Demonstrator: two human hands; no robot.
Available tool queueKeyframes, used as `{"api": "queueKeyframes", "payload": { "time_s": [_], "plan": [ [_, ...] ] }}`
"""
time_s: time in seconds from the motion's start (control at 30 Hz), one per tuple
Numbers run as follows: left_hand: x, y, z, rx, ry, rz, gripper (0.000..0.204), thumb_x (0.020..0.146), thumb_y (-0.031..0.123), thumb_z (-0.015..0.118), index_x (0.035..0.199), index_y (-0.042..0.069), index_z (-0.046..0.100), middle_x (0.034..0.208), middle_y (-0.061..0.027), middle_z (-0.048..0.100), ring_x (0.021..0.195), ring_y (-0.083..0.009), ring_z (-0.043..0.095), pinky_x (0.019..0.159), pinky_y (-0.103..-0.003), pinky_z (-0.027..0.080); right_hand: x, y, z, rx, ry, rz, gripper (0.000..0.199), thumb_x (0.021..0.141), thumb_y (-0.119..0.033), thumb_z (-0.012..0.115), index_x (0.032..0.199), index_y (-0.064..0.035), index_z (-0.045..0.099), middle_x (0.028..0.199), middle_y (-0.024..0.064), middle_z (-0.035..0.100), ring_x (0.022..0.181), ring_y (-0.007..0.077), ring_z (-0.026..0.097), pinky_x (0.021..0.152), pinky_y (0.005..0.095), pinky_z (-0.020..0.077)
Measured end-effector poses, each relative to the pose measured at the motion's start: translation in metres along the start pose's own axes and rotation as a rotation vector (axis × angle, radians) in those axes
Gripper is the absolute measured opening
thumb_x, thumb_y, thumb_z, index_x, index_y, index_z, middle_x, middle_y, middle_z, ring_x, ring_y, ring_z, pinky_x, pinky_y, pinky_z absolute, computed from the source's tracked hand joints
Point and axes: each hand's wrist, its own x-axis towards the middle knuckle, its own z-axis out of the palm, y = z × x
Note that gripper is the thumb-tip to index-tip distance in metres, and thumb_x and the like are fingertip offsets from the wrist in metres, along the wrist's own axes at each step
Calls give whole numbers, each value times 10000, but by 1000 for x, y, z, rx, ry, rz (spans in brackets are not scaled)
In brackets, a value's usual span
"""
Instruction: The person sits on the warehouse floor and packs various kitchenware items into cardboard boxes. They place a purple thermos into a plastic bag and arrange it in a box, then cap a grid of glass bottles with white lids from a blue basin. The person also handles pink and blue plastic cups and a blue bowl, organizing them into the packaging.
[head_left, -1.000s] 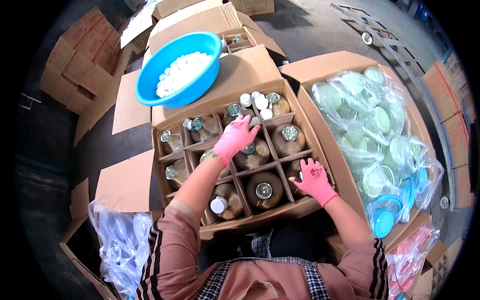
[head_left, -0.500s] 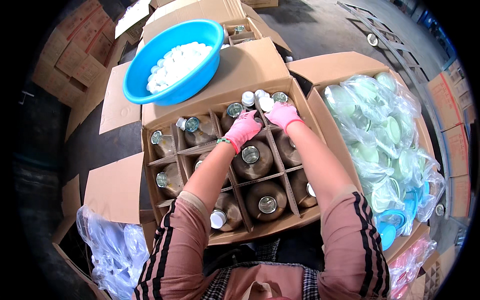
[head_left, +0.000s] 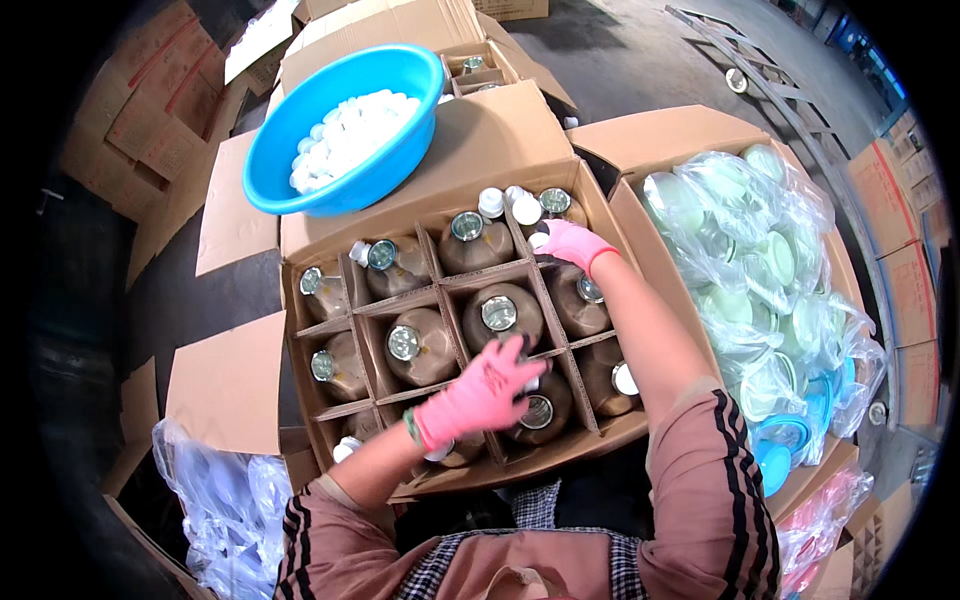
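Note:
A cardboard box (head_left: 330, 228) with a divider grid holds several brown bottles with silver foil tops. My left hand (head_left: 485, 388), in a pink glove, rests fingers spread over a bottle (head_left: 540, 405) in the near row. My right hand (head_left: 572, 243), also pink-gloved, reaches to the far right cells and curls around a small white cap (head_left: 538, 240). Loose white caps (head_left: 510, 205) lie on the bottles just beyond it. One near-row bottle (head_left: 622, 378) wears a white cap.
A blue basin (head_left: 345, 125) full of white caps sits on the box's far flap. To the right, an open carton (head_left: 650, 135) holds bagged pale green lids (head_left: 745, 270). Flat cardboard lies at far left; clear plastic bags (head_left: 225, 500) lie near left.
My left hand has pulled back from the far row to the near row of bottles. My right hand stays at the far right cells by the loose caps.

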Motion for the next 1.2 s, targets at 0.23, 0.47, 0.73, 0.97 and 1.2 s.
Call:
{"api": "queueKeyframes", "payload": {
  "time_s": [0.23, 0.47, 0.73, 0.97, 1.2],
  "plan": [
    [-19, 18, 9, -223, 313, -157, 539, 618, 196, 700, 1065, 11, 462, 1051, -216, 458, 944, -377, 479, 818, -394, 419, -41, -40, -2, 25, 357, 169, 629, 619, -299, 736, 1082, 18, 451, 1041, 214, 544, 985, 327, 531, 860, 379, 422],
    [-21, 36, 62, 94, 162, -76, 408, 682, 304, 645, 995, 80, 510, 1028, -202, 456, 916, -365, 459, 791, -437, 402, -130, -11, -8, 151, 749, -119, 524, 632, -141, 657, 1113, -41, 475, 1005, 175, 519, 942, 342, 506, 799, 401, 421],
    [-1, 49, 24, 28, -390, -202, 715, 650, 454, 665, 1148, 6, 414, 992, -248, 454, 806, -349, 567, 629, -384, 484, -134, -24, 1, -430, 261, 4, 521, 644, -250, 694, 1071, -57, 465, 1038, 179, 467, 928, 367, 496, 786, 433, 434],
    [-8, 44, 49, 141, -197, -150, 569, 718, 405, 610, 1109, 33, 430, 872, -213, 479, 648, -308, 574, 518, -381, 470, -111, -35, -18, -480, 57, 66, 638, 599, -323, 762, 1088, -57, 449, 1051, 176, 494, 990, 343, 499, 815, 419, 447],
    [-11, 49, 62, 225, -75, -128, 512, 726, 397, 594, 1079, 51, 462, 849, -200, 486, 605, -296, 560, 514, -378, 462, -103, -18, -14, -572, 36, -163, 461, 698, -393, 654, 972, -50, 510, 912, 169, 572, 875, 298, 578, 744, 395, 474]
  ]
}}
